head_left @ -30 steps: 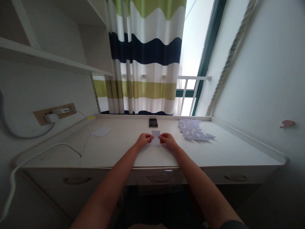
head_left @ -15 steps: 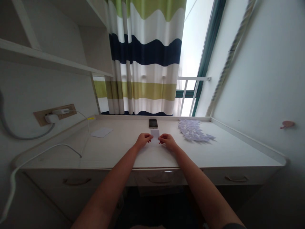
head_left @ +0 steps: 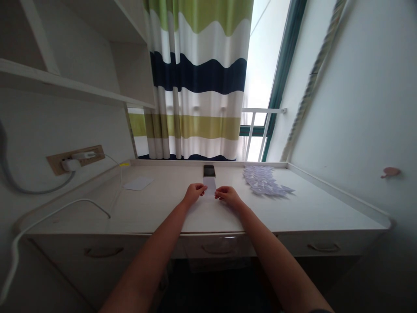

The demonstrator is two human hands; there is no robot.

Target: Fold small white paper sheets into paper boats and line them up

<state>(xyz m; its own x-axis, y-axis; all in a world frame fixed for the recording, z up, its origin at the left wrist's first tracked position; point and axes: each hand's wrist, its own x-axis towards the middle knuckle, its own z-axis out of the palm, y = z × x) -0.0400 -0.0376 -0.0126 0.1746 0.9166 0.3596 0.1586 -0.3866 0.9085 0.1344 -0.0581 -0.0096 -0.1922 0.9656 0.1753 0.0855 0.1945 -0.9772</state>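
Note:
A small white sheet of paper [head_left: 209,186] is between my hands over the middle of the desk. My left hand [head_left: 194,192] pinches its left edge between thumb and fingers. On the opposite edge, my right hand [head_left: 227,194] grips the paper in the same way. Just beyond the sheet lies a dark phone [head_left: 209,171], its near end touching or overlapped by the paper's top edge; I cannot tell which. To the right, many folded white paper pieces [head_left: 263,180] with pointed tips lie in rows.
Flat white paper [head_left: 139,183] lies on the left of the white desk [head_left: 156,213]. A white cable [head_left: 65,208] runs across the left side from near the wall socket [head_left: 74,159]. A raised rim borders the desk's back and sides. A striped curtain [head_left: 198,104] hangs behind.
The paper in my hands shows longer now, reaching further towards me and up to the phone. Both hands have shifted very slightly left, and the whole view has tilted a little.

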